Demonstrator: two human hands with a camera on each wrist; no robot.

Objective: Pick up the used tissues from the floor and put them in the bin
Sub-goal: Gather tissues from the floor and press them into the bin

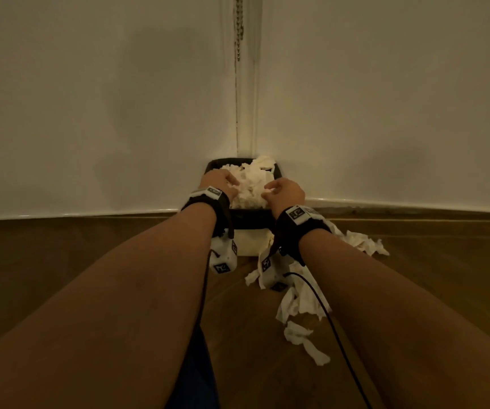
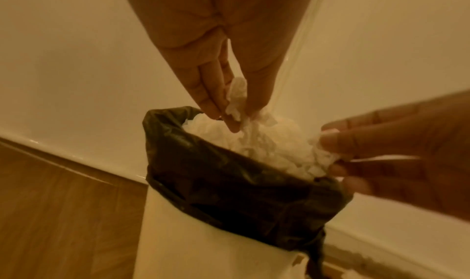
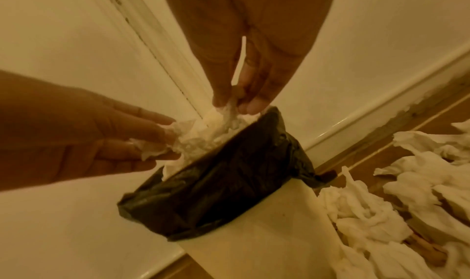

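A white bin [image 1: 252,245] with a black liner [image 2: 229,183] stands in the room's corner. It is heaped with crumpled white tissues [image 1: 252,187]. Both hands are over its mouth. My left hand [image 2: 236,112] pinches a tissue wad [image 2: 237,94] between thumb and fingers, just above the heap. My right hand [image 3: 234,104] pinches another tissue [image 3: 230,112] at the pile's top. In the head view the left hand [image 1: 232,184] and right hand [image 1: 270,191] sit side by side on the heap. Several loose tissues [image 1: 293,305] lie on the floor right of the bin.
White walls meet behind the bin, with a skirting board [image 1: 414,203] along the wooden floor [image 1: 60,261]. More tissues [image 3: 368,213] are spread beside the bin's right side and further right [image 1: 361,243]. Black cables [image 1: 341,335] hang from the wrist cameras.
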